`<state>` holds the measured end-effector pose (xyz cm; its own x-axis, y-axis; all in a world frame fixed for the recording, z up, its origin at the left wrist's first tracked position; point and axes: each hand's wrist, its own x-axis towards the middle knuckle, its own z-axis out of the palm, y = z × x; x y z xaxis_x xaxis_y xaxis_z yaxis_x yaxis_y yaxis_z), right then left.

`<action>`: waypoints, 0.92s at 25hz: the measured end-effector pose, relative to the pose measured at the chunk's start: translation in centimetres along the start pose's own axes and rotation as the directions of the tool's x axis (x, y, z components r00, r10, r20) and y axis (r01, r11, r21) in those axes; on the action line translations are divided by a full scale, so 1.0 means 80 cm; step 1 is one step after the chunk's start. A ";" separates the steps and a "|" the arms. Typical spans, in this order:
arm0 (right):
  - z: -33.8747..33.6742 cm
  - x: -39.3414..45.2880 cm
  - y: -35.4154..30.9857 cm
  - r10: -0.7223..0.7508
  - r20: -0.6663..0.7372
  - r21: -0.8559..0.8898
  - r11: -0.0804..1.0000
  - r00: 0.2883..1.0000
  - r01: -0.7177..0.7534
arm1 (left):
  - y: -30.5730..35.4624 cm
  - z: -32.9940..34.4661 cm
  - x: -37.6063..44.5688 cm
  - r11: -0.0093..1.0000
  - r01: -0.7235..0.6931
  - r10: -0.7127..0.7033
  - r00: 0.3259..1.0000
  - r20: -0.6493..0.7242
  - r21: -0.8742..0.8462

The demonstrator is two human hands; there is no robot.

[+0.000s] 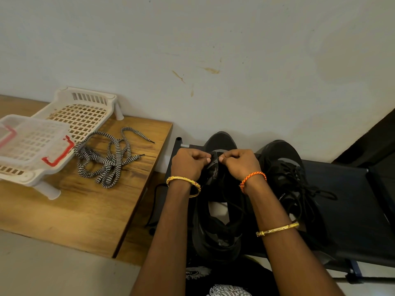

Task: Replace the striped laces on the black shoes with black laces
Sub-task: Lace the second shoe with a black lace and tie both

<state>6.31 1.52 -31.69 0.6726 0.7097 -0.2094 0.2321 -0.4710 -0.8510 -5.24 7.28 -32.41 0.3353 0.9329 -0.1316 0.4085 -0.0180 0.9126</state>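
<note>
Black fabric with a white print [222, 289] fills the nearest edge, and both forearms reach forward from it. On the right forearm sits a gold bangle [277, 228], with an orange thread band [252, 178] at the wrist; the left wrist carries another gold bangle [183, 182]. Between the arms lies the near black shoe [215, 231] on a dark rack shelf [352, 210], its opening towards the person. The left hand [189, 164] and the right hand [240, 163] meet over its front part, fingers curled, pinching dark material there; whether that is the tongue or a black lace cannot be told. Just to the right stands the second black shoe [286, 178], with black laces [307, 193] threaded and trailing loose. Further left, on the wooden worktop [64, 210], the striped laces [106, 159] lie in a tangle beside a white plastic basket [81, 116], which holds a clear box with red clips [32, 139]. Behind all stands a pale wall [213, 39].
</note>
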 end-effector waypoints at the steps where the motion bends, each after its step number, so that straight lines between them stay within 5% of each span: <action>1: 0.002 0.000 -0.002 0.032 0.015 0.056 0.998 0.999 -0.033 | 0.000 0.000 0.000 1.000 -0.011 0.011 1.000 0.001 0.008; 12: 0.010 0.001 0.001 0.064 0.048 0.097 0.993 0.997 -0.068 | 0.001 0.002 0.001 0.997 -0.071 0.071 0.997 0.013 0.019; 17: 0.001 -0.027 -0.007 0.006 -0.020 -0.298 0.955 1.000 -0.011 | 0.002 -0.001 0.003 0.989 0.030 -0.024 0.999 0.041 -0.141; 23: -0.010 -0.060 0.004 -0.014 -0.182 -0.411 0.910 0.983 -0.063 | -0.001 -0.041 0.018 0.903 0.015 -0.132 0.961 -0.244 -0.429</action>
<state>3.69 -2.45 -30.59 0.7859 0.6092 -0.1060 0.4575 -0.6882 -0.5630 -7.60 9.79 -31.35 0.0609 0.9864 -0.1529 0.0097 0.1526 0.9882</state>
